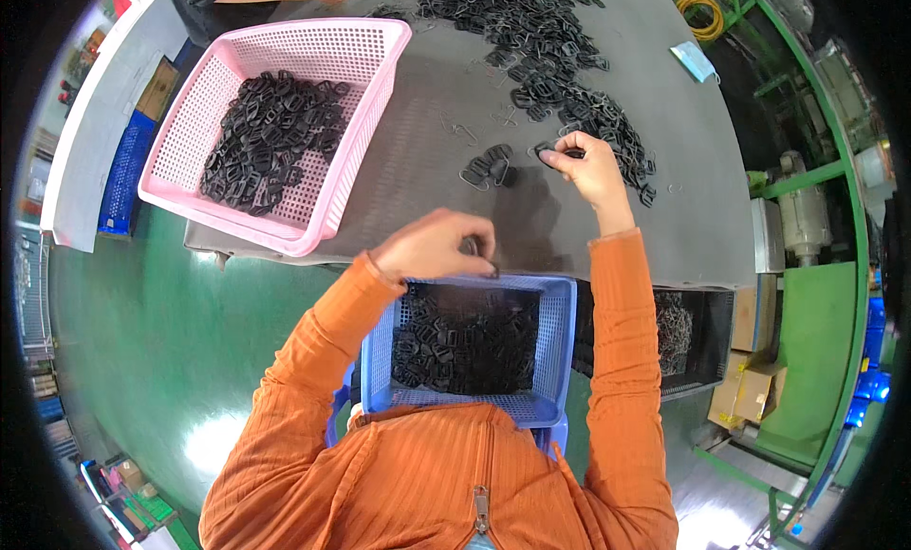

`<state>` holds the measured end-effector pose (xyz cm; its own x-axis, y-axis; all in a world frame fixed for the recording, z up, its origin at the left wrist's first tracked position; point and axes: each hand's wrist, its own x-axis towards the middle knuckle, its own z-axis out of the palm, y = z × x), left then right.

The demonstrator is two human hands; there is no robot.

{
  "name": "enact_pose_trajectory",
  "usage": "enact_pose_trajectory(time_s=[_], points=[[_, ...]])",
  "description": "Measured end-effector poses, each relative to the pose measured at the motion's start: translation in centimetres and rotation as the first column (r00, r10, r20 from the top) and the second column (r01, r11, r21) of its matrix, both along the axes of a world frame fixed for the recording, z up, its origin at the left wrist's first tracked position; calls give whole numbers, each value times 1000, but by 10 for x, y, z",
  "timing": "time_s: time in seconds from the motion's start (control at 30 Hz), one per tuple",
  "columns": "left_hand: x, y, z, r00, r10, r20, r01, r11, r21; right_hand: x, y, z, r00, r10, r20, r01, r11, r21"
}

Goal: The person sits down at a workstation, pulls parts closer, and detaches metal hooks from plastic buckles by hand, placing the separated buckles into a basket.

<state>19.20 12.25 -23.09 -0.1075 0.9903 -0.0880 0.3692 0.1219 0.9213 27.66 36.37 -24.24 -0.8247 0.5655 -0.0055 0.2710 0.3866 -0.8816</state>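
Black plastic buckle (569,152): pinched at the fingertips of the right hand (590,168), lying on the grey counter (427,142) at the near edge of the loose buckle pile (550,37). The pile spreads away from that hand toward the far counter edge; it is large and unsorted.

Left hand (436,246): fingers curled narrow around a small dark piece, probably a buckle, though I cannot tell for sure. It hangs over the far rim of the blue basket (560,341), which sits just below it in the lap.

Small cluster of buckles (489,166) lies between the two hands.

Blue basket roughly half full. Pink basket (361,47), out beyond the left hand, holds a good layer too.

Judgement: work partway; much of the pile remains.
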Motion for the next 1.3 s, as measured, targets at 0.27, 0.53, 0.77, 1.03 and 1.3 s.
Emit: enact_pose_trajectory(time_s=[0.27,0.53,0.77,1.03,1.3], points=[[17,26,-9,965,111,-238,-121,992,-25,45,-1,19,999,27,-19,-31,977,-213],[-4,68,-65,518,603,-607,-453,795,403,56,-65,34,794,599,103,-562,789,-249],[-22,70,-54,742,602,-297,-589,796,142,-4,-18,-25,961,246,126,-273,922,276],[-56,54,-53,558,712,-426,-678,687,262,-25,-19,-23,923,232,306,-355,822,446],[-34,62,-51,548,560,-621,-605,778,168,-3,-37,-27,967,166,195,-239,859,453]])
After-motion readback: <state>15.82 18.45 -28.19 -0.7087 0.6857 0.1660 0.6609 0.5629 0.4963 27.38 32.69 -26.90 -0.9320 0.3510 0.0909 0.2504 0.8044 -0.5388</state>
